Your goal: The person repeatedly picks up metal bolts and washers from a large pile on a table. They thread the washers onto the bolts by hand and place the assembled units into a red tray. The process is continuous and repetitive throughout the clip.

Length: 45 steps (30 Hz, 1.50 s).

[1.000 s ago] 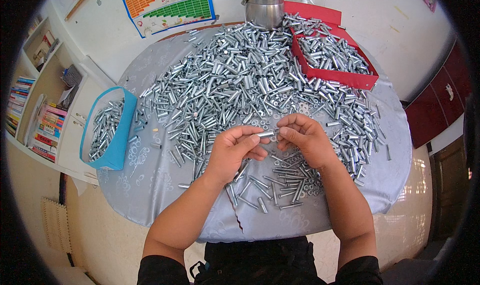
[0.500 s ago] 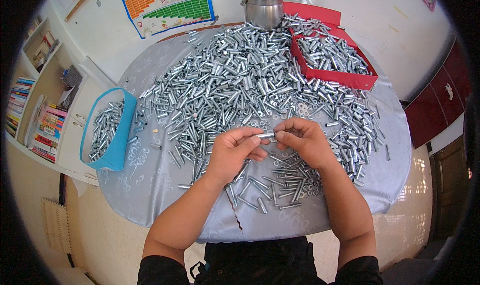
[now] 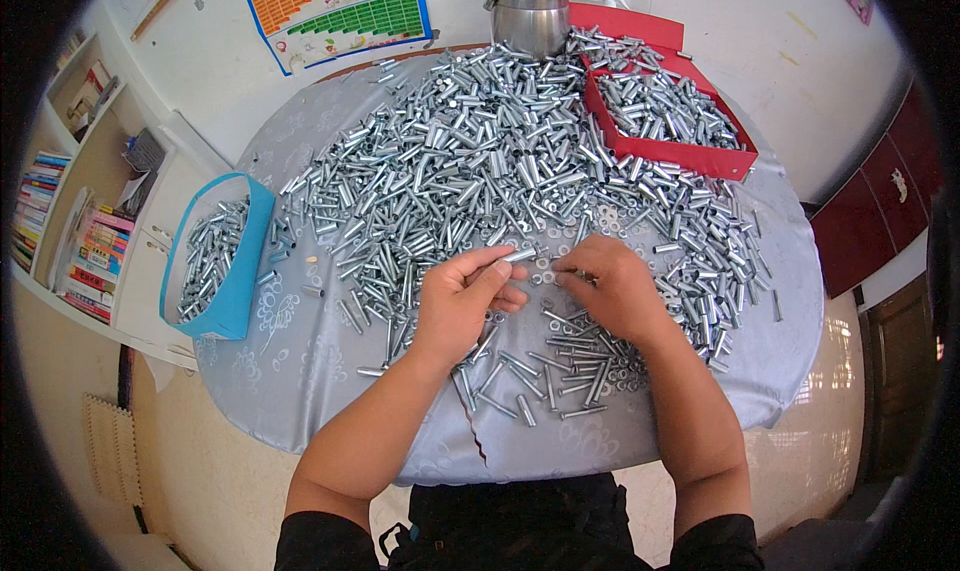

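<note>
Between the thumb and fingers of my left hand (image 3: pixel 465 293) is a shiny metal sleeve (image 3: pixel 520 256), pointing toward the right. My right hand (image 3: pixel 612 283) is apart from it, low over loose washers (image 3: pixel 543 265). Its thumb and index finger are curled close together, and whatever they pinch, if anything, is too small to make out. Beyond both hands spreads a big heap of metal sleeves and bolts (image 3: pixel 450 161). Nearer me, between my forearms, long bolts (image 3: pixel 575 366) lie loose, with a single sleeve (image 3: pixel 525 410) in front of them.
A blue box (image 3: pixel 225 316) of sleeves stands at the left on the grey tablecloth (image 3: pixel 260 391). At the back right is a red box (image 3: pixel 690 159) full of metal parts, beside a steel pot (image 3: pixel 530 21). A bookshelf (image 3: pixel 100 191) stands left of the table.
My right hand has let go of the sleeve and drawn slightly away from it, down toward the washers. My left hand keeps the sleeve, now tilted up a little more.
</note>
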Each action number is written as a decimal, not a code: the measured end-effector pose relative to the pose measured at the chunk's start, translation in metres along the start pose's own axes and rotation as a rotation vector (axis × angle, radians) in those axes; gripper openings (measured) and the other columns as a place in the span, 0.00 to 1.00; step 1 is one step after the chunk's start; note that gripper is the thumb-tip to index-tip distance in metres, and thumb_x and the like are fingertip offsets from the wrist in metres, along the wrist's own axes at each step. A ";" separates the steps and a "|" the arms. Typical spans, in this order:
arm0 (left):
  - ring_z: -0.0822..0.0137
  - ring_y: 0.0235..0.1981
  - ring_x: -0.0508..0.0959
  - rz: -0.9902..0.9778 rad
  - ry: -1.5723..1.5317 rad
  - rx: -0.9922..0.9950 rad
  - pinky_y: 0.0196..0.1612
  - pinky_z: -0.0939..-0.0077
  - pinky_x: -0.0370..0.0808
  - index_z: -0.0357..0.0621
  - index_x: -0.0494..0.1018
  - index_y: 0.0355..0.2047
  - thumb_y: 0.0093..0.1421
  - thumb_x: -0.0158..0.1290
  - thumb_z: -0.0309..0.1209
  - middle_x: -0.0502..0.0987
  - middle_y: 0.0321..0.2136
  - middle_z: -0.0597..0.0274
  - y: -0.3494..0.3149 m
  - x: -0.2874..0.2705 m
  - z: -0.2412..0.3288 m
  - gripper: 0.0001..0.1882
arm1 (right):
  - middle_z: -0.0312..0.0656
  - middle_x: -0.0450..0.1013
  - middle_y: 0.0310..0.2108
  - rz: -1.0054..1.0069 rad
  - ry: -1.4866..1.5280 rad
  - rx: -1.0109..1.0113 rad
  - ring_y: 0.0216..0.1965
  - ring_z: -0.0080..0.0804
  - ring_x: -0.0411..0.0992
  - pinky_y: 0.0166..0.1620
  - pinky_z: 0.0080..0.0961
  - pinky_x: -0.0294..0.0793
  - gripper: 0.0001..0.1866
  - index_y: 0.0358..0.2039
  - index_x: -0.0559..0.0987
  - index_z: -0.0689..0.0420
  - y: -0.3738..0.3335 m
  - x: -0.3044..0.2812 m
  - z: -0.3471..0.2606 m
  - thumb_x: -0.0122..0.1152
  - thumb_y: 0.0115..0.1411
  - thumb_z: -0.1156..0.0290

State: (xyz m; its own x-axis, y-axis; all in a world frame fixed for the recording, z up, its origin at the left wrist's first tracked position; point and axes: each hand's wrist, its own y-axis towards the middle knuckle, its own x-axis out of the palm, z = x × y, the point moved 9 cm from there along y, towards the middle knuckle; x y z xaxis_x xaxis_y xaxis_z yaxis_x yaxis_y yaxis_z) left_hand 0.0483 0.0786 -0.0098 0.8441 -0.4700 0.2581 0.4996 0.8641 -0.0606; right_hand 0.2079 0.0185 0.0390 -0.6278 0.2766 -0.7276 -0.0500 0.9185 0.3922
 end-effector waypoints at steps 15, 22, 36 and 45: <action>0.67 0.28 0.81 0.012 0.005 0.005 0.32 0.75 0.81 0.33 0.73 0.47 0.63 0.51 0.26 0.81 0.36 0.51 -0.001 0.001 0.000 0.14 | 0.46 0.73 0.30 -0.194 -0.175 0.073 0.39 0.46 0.72 0.43 0.40 0.71 0.10 0.30 0.79 0.56 -0.009 0.001 0.007 0.67 0.47 0.68; 0.67 0.28 0.81 0.007 0.010 0.009 0.32 0.75 0.81 0.33 0.74 0.46 0.63 0.51 0.26 0.81 0.35 0.51 -0.001 0.001 -0.001 0.13 | 0.46 0.74 0.31 -0.246 -0.104 0.106 0.38 0.47 0.72 0.44 0.40 0.71 0.09 0.30 0.79 0.56 -0.009 0.005 0.009 0.66 0.47 0.70; 0.67 0.29 0.81 -0.066 0.037 0.014 0.33 0.74 0.81 0.33 0.73 0.47 0.63 0.51 0.24 0.80 0.36 0.51 -0.001 0.006 -0.003 0.13 | 0.45 0.78 0.34 0.006 0.363 0.297 0.35 0.32 0.76 0.41 0.26 0.74 0.10 0.39 0.78 0.61 -0.004 -0.002 0.008 0.62 0.56 0.74; 0.67 0.29 0.81 -0.071 0.051 0.003 0.33 0.75 0.81 0.33 0.73 0.47 0.63 0.50 0.24 0.80 0.37 0.50 -0.002 0.007 -0.002 0.13 | 0.42 0.78 0.33 -0.032 0.607 0.379 0.35 0.25 0.74 0.41 0.24 0.74 0.12 0.42 0.79 0.62 -0.006 0.014 0.019 0.62 0.57 0.74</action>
State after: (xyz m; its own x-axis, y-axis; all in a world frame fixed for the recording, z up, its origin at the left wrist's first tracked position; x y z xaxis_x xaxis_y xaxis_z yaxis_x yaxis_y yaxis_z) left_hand 0.0535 0.0730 -0.0096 0.8153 -0.5388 0.2119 0.5583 0.8286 -0.0410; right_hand 0.2145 0.0219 0.0155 -0.9575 0.1432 -0.2505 0.1287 0.9890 0.0735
